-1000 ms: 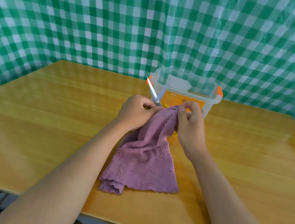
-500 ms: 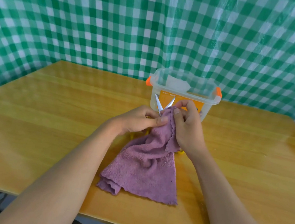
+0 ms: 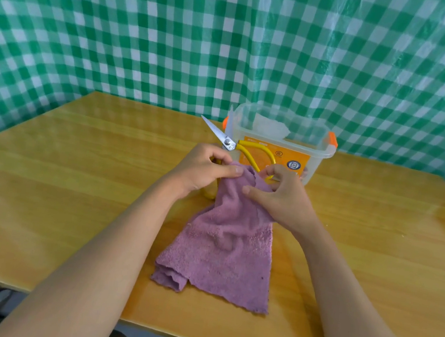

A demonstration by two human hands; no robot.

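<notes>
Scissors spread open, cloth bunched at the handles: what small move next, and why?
Probably slide the purple cloth up past the pivot of the scissors and wipe a blade: the left hand and right hand both hold the cloth's top at the yellow handles, while both blades stand bare.

From my far-off seat this looks like a small work corner set up for filming. A green and white checked sheet (image 3: 176,36) hangs all round the back (shiny, like plastic) and hides the walls. In front of it stands one plain wooden table (image 3: 74,178). The stuff on it is house stuff: a purple cloth (image 3: 223,246), yellow-handled scissors (image 3: 228,142) and a clear plastic box (image 3: 312,165) with orange clips. I cannot tell if a home or a lab lies behind the sheet.
</notes>
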